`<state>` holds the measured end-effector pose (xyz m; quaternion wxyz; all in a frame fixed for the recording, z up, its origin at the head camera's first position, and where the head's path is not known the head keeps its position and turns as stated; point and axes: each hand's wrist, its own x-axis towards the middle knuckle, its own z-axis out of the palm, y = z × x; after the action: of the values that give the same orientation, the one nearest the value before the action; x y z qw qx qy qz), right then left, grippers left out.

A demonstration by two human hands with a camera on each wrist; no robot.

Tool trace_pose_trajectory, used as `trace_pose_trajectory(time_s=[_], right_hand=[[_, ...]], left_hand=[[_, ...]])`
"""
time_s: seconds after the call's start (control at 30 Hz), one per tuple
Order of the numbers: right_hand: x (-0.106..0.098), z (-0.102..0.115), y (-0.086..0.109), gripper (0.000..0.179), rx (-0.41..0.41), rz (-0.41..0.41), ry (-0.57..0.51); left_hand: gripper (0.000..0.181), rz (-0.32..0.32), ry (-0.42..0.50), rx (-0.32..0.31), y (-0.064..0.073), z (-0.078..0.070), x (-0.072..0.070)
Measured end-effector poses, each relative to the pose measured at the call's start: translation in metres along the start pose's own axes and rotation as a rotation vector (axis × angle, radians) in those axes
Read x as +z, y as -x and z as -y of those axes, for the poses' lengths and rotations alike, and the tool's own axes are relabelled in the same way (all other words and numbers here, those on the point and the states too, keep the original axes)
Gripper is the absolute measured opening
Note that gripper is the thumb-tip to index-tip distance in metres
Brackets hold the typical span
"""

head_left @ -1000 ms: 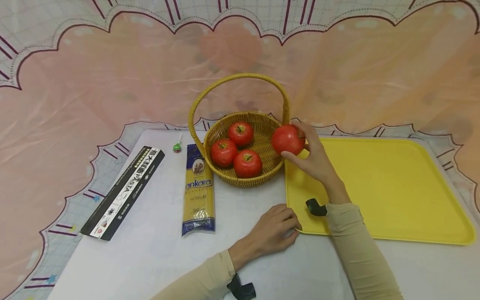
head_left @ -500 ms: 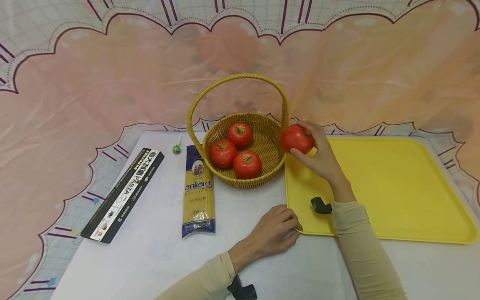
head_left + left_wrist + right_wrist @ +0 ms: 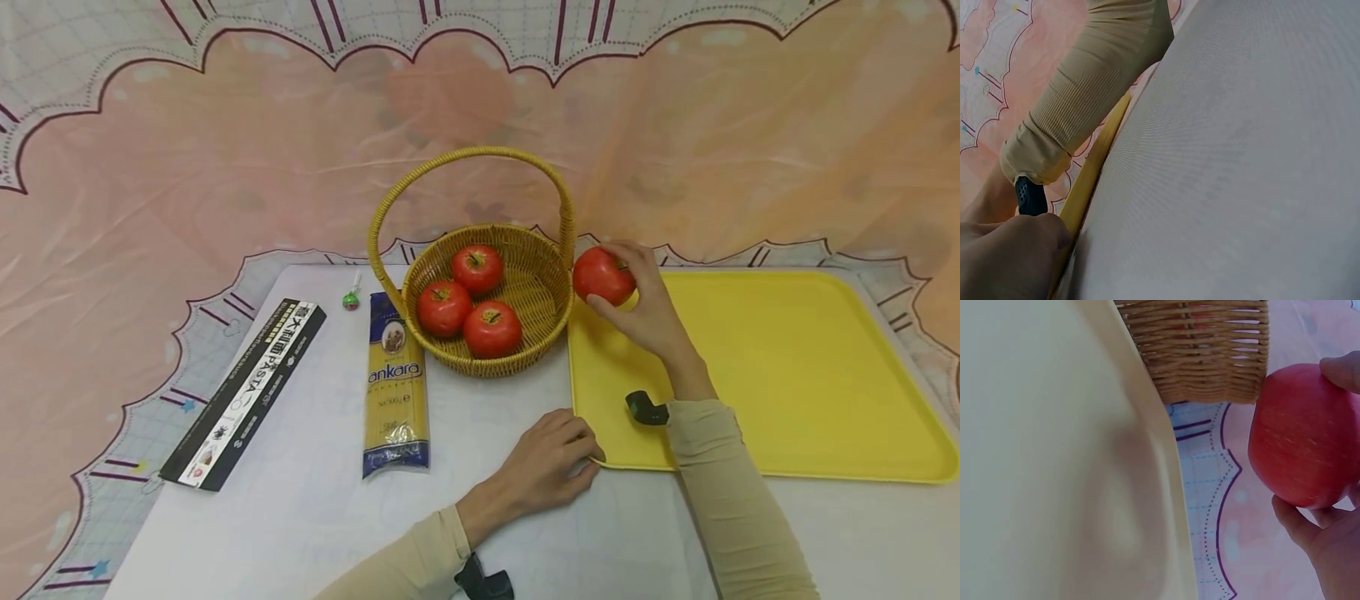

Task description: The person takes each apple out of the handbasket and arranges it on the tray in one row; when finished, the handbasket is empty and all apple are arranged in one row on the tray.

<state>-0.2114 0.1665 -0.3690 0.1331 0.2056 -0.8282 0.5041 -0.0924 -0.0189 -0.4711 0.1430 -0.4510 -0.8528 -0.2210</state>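
My right hand holds a red apple between thumb and fingers, raised just right of the wicker basket and above the tray's far left corner. In the right wrist view, the apple shows beside the basket's woven wall. Inside the basket lie three more red apples, grouped toward its left side. My left hand grips the near left corner of the yellow tray, its fingers bent at the edge. The left wrist view shows this hand against the tray's edge.
Left of the basket lies a pasta packet, its top end against the basket. A black pasta box lies aslant farther left. Between them at the back is a small green lollipop. The basket's tall handle arches over it.
My right hand has carried the apple rightward from the basket's right rim to over the tray's far left corner. The left hand stays at the tray's near corner.
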Motion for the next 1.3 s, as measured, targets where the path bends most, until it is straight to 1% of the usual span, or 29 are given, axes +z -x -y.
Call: trace_pose_trajectory(time_s=[0.13,0.33,0.47,0.6,0.7,0.77,0.9,1.07,1.3], right_hand=[[-0.001,-0.001,0.0,0.063,0.014,0.007,0.0],[-0.002,-0.006,0.001,0.064,0.071,0.014,0.016],[-0.003,-0.011,0.002,0.065,0.081,0.016,0.014],[-0.003,-0.03,0.002,0.067,0.089,0.014,0.022],[-0.003,-0.046,0.001,0.068,0.08,0.01,0.04],[-0.003,-0.05,0.001,0.068,0.071,0.013,0.056],[-0.004,-0.054,0.002,0.067,0.064,0.036,0.077],[-0.005,-0.056,0.002,0.067,0.085,0.069,0.101],[-0.004,-0.061,0.002,0.066,0.1,0.121,0.142]], left_hand=[[0.006,-0.002,-0.011,0.002,0.0,0.0,-0.001],[0.007,0.01,-0.008,-0.005,0.0,0.0,-0.002],[0.007,0.004,0.005,-0.003,0.0,0.0,-0.001],[0.007,0.008,0.011,-0.005,0.0,-0.001,-0.001],[0.007,0.013,0.022,-0.012,0.0,-0.001,-0.002],[0.007,0.011,0.017,-0.009,0.0,-0.001,-0.003],[0.006,-0.004,-0.004,0.005,0.001,0.0,-0.002],[0.006,-0.015,-0.01,0.011,0.001,0.001,-0.002],[0.004,0.0,-0.026,0.002,0.001,0.002,-0.001]])
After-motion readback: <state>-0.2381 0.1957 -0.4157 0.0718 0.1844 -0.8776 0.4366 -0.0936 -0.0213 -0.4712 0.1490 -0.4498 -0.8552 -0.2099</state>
